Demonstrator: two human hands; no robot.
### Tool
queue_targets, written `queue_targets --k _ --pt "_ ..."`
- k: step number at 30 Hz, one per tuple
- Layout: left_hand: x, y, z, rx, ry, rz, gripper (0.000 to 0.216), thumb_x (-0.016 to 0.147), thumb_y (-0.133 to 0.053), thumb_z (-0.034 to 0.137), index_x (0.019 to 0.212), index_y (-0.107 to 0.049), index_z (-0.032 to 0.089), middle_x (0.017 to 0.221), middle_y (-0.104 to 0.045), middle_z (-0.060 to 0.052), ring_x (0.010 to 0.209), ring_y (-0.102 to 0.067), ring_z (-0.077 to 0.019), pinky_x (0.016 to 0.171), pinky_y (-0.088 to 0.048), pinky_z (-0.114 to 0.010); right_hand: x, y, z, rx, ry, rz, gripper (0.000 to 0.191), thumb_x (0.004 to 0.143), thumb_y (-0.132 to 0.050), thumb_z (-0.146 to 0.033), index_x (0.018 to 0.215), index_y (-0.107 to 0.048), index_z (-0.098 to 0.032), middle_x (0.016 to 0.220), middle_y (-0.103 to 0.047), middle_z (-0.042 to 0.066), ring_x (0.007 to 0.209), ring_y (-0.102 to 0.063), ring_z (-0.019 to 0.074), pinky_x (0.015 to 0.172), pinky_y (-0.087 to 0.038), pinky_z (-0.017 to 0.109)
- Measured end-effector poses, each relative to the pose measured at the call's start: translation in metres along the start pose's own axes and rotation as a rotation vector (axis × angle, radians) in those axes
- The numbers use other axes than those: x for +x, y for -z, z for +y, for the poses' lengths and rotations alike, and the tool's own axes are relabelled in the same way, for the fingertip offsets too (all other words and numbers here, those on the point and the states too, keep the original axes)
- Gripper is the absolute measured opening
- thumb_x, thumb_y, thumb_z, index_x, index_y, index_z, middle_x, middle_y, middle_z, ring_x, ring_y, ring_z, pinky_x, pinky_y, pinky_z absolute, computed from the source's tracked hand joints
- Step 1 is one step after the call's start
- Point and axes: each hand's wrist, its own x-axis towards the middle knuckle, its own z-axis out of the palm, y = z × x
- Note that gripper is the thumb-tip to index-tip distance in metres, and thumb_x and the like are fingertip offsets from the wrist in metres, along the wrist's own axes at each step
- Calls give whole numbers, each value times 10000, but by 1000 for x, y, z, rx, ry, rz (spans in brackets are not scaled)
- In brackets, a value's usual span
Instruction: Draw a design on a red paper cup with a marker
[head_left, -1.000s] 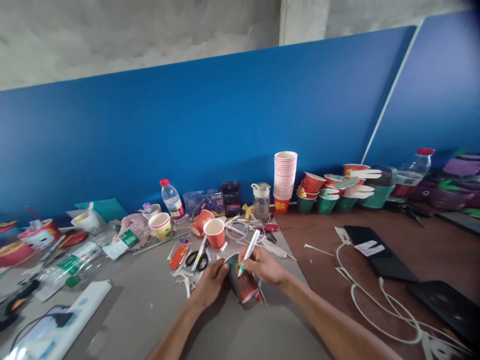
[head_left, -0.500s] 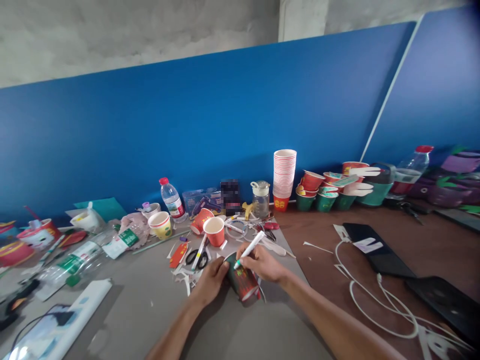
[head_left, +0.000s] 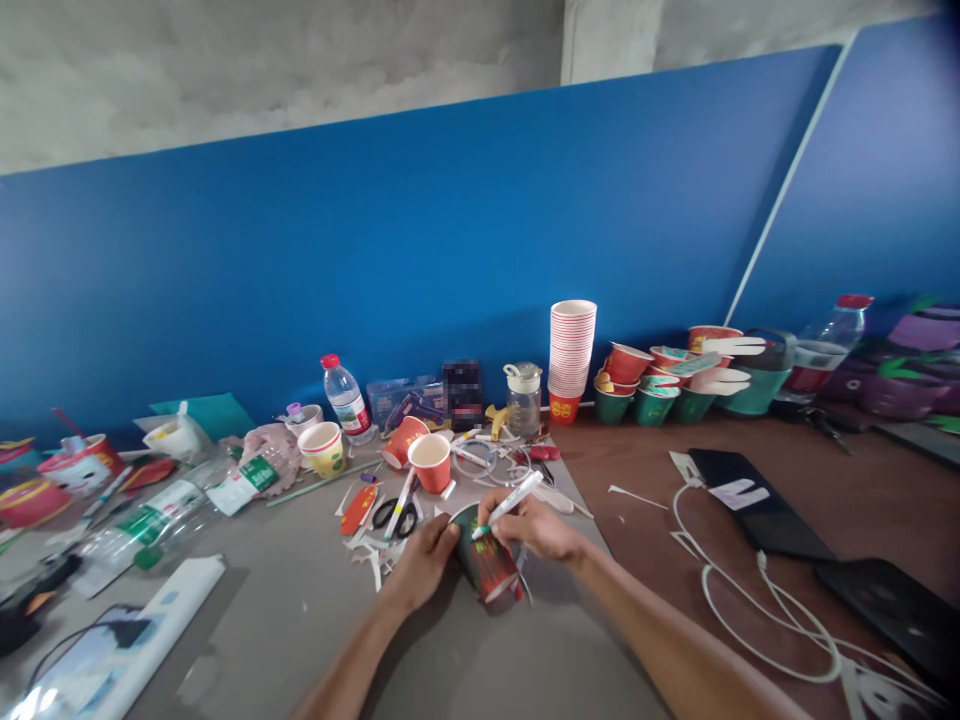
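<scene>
A paper cup [head_left: 491, 568], red and partly coloured dark green, lies tilted on its side above the grey tabletop. My left hand [head_left: 424, 562] is closed on its rim end, thumb on the outside. In my right hand [head_left: 536, 525] is a white marker [head_left: 517, 502], its green tip against the cup's side. Just beyond stand an upright red paper cup [head_left: 430, 464] and a tipped red cup [head_left: 406, 442]. Black-handled scissors [head_left: 396, 517] lie left of them, with another marker [head_left: 401, 505] across them.
Paper scraps [head_left: 373, 560] litter the table near my left hand. A tall stack of paper cups [head_left: 572, 350] and a glass jar [head_left: 523, 405] stand along the blue partition [head_left: 375, 250]. White cables [head_left: 750, 615] and a phone [head_left: 757, 505] lie at right, a power strip [head_left: 161, 635] at left.
The marker in my right hand has shifted slightly right and tilted lower, its tip a little further along the cup's side. My left hand keeps its hold.
</scene>
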Motion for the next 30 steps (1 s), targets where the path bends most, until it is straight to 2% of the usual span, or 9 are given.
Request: queue_targets --k 6,11,18,23,30 --pt "1 -2 -3 -28 3 -19 319 866 -310 437 692 -436 201 618 -401 48 610 -420 -122 575 -356 -220 -1 -3 -9 -183 33 16 145 728 -557 -285 740 -635 -163 644 -552 -6 589 -452 111 550 -337 224" --pt "0 -1 -3 -27 -8 -24 330 871 -293 446 695 -429 202 624 -390 47 609 -409 -122 587 -360 -224 -1 -2 -13 -260 19 -28 283 787 -524 -393 666 -630 -161 629 -569 -2 593 -475 117 566 -349 228" --pt "0 -1 -1 -2 -9 -19 347 864 -286 469 685 -427 207 615 -388 44 611 -412 -128 585 -364 -226 0 0 -5 -242 29 28 377 814 -487 -477 691 -652 -161 656 -578 10 617 -479 122 578 -354 227" --pt "0 0 2 -28 6 -30 348 852 -294 489 690 -428 212 607 -409 44 614 -436 -133 579 -377 -227 3 -3 2 -278 60 125 381 820 -477 -479 716 -647 -154 566 -470 -19 536 -387 100 515 -307 221" --pt "0 0 1 4 -23 -5 324 866 -308 429 691 -456 199 623 -425 38 618 -434 -128 592 -377 -228 4 -2 6 -186 28 74 375 798 -494 -482 639 -589 -155 616 -523 0 563 -415 104 532 -317 224"
